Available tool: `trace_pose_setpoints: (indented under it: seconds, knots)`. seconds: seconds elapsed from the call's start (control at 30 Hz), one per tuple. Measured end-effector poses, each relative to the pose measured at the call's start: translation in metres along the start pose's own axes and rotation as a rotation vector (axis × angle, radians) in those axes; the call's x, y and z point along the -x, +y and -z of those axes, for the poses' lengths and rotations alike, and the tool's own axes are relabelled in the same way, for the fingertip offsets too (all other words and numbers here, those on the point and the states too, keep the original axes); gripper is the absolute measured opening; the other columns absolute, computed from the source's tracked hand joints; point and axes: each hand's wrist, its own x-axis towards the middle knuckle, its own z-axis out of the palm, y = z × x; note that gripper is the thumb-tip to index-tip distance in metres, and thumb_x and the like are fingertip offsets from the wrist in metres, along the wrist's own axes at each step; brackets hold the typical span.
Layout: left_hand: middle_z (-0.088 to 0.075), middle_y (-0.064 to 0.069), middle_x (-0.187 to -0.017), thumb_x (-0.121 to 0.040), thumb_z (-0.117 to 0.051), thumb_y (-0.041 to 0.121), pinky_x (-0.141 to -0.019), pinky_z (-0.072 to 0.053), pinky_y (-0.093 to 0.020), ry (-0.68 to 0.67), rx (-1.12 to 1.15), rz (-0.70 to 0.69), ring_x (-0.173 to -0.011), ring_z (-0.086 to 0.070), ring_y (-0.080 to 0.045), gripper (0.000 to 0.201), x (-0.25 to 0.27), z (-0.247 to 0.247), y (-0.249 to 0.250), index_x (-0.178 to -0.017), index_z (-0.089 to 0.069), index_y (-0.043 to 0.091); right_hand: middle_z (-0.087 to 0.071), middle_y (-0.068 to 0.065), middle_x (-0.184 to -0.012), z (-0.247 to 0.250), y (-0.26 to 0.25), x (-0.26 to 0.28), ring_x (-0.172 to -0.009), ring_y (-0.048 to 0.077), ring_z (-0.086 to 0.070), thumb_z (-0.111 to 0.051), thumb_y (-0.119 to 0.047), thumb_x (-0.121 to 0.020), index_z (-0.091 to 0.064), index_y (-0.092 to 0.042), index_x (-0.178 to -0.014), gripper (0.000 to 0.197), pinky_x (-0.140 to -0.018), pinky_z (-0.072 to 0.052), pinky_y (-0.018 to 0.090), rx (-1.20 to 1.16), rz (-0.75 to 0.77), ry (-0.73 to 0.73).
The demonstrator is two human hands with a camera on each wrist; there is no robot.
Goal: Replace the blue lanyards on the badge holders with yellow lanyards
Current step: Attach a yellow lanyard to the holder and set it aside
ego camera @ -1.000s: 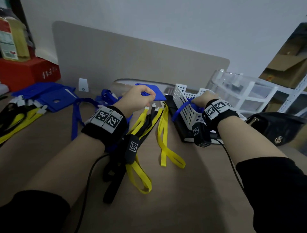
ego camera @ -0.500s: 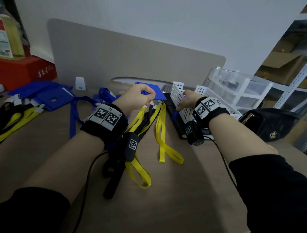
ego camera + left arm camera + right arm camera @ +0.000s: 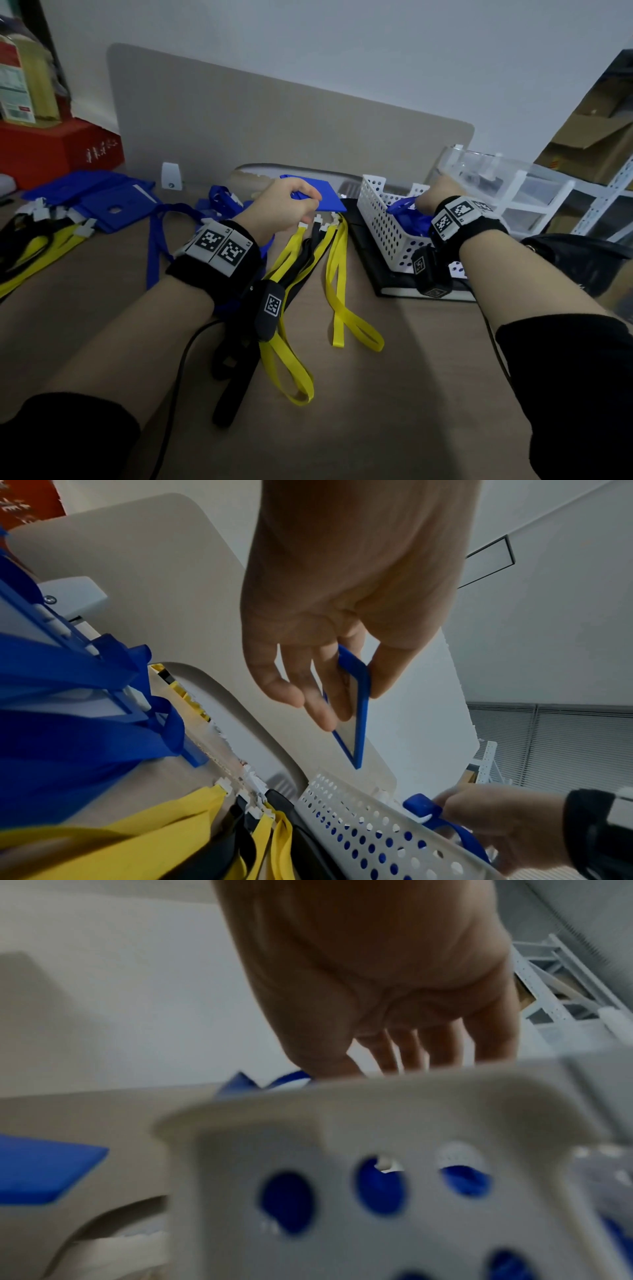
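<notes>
Under left hand [image 3: 342, 593], wrist view alone: fingers [image 3: 322, 712] pinching badge holder [image 3: 359, 723].

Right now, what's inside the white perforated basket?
Blue lanyards fill the white perforated basket, blue showing through its holes. The right hand holds one at the rim. The basket's floor is covered.

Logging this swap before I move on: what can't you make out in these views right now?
- Right hand fingertips: head view hides them behind the wrist; in the right wrist view the basket rim covers them.
- Whether it grips the blue lanyard: left wrist view suggests so, but it is blurred.
- How many lanyards are in the basket: only blue shows through the holes.
- Badge holder clip slot: hidden by left hand fingers.
</notes>
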Motion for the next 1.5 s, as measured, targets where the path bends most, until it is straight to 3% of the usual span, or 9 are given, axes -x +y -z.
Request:
trace_pose_setpoints:
  seconds: [0.1, 0.17, 0.23, 0.37, 0.57, 0.7, 1.2, 1.37, 1.5]
  knots:
    - [-0.065, -0.007, -0.1, -0.094, -0.054, 0.011, -0.041, -0.036, -0.007, 0.005, 0.019, 0.001, -0.089, -0.069, -0.019, 0.011, -0.004, 0.001, -0.003, -0.102, -0.06, 0.017, -0.037, 0.022, -0.137, 0.001, -0.012, -0.004, -0.107, 0.032, -0.053, -0.06, -0.007, -0.087, -0.04, -0.005, -0.134, 0.051, -0.078, -0.048, 0.032, 0.041, 0.03, 0.077]
    - [-0.063, -0.005, -0.101, -0.094, -0.054, 0.011, -0.041, -0.036, -0.007, 0.002, 0.031, 0.002, -0.086, -0.069, -0.019, 0.011, -0.006, 0.002, -0.006, -0.1, -0.06, 0.018, -0.024, 0.02, -0.148, 0.0, -0.023, -0.005, -0.132, 0.039, -0.032, -0.061, -0.012, -0.087, -0.042, -0.007, -0.134, 0.051, -0.107, -0.033, 0.046, 0.134, 0.088, 0.089]
    - [-0.061, -0.001, -0.103, -0.094, -0.055, 0.011, -0.04, -0.036, -0.007, 0.001, 0.041, 0.012, -0.082, -0.07, -0.017, 0.011, -0.011, 0.003, -0.009, -0.097, -0.06, 0.02, -0.027, 0.019, -0.148, -0.003, -0.031, -0.007, -0.135, 0.039, -0.029, -0.059, -0.02, -0.09, -0.05, -0.01, -0.128, 0.04, -0.112, -0.025, 0.051, 0.171, 0.142, 0.067]
    - [-0.058, 0.004, -0.097, -0.093, -0.055, 0.008, -0.04, -0.034, -0.005, 0.021, 0.064, 0.016, -0.07, -0.067, -0.012, 0.011, -0.019, 0.006, -0.013, -0.095, -0.059, 0.018, -0.063, 0.006, -0.119, -0.012, -0.041, -0.011, -0.119, 0.028, -0.052, -0.053, -0.01, -0.087, -0.067, -0.024, -0.103, 0.025, -0.112, -0.031, 0.044, 0.086, 0.377, -0.122]
    - [-0.058, 0.002, -0.098, -0.095, -0.054, 0.01, -0.041, -0.035, -0.005, -0.031, 0.065, 0.032, -0.073, -0.065, -0.013, 0.01, -0.013, 0.005, -0.015, -0.098, -0.059, 0.018, -0.056, -0.01, -0.108, -0.023, -0.031, -0.006, -0.113, 0.016, -0.046, -0.078, -0.041, -0.072, -0.069, -0.043, -0.089, 0.019, -0.103, -0.034, 0.03, 0.332, 0.499, -0.476]
    - [-0.058, 0.002, -0.104, -0.095, -0.053, 0.011, -0.04, -0.036, -0.008, -0.054, 0.062, 0.051, -0.07, -0.065, -0.011, 0.01, -0.01, 0.003, -0.011, -0.1, -0.059, 0.018, -0.059, -0.011, -0.106, -0.023, -0.036, 0.0, -0.11, 0.018, -0.044, -0.082, -0.049, -0.057, -0.07, -0.048, -0.064, 0.014, -0.1, -0.043, 0.044, 0.502, 0.49, -0.466]
    - [-0.062, 0.004, -0.103, -0.096, -0.051, 0.018, -0.059, -0.043, -0.023, -0.077, 0.007, 0.064, -0.075, -0.067, -0.005, 0.012, -0.006, -0.001, -0.008, -0.099, -0.06, 0.025, -0.062, -0.005, -0.088, -0.011, -0.036, 0.012, -0.083, 0.013, -0.056, -0.067, -0.013, -0.085, -0.073, -0.022, -0.099, 0.018, -0.064, -0.042, 0.022, 0.46, 0.589, -0.395]
    - [-0.063, 0.003, -0.103, -0.095, -0.051, 0.018, -0.058, -0.041, -0.024, -0.1, 0.009, 0.065, -0.077, -0.069, -0.007, 0.012, -0.006, -0.002, -0.008, -0.098, -0.06, 0.026, -0.067, 0.004, -0.1, -0.009, -0.034, -0.001, -0.09, 0.021, -0.062, -0.055, -0.007, -0.086, -0.069, -0.019, -0.094, 0.02, -0.079, -0.053, 0.033, 0.144, 0.444, -0.023]
    - [-0.062, 0.004, -0.104, -0.096, -0.051, 0.018, -0.058, -0.042, -0.024, -0.091, 0.01, 0.068, -0.077, -0.068, -0.007, 0.012, -0.006, 0.0, -0.008, -0.1, -0.06, 0.025, -0.063, 0.012, -0.094, -0.001, -0.02, -0.004, -0.083, 0.029, -0.062, -0.059, -0.016, -0.087, -0.061, -0.004, -0.092, 0.013, -0.074, -0.054, 0.039, 0.292, 0.267, 0.162]
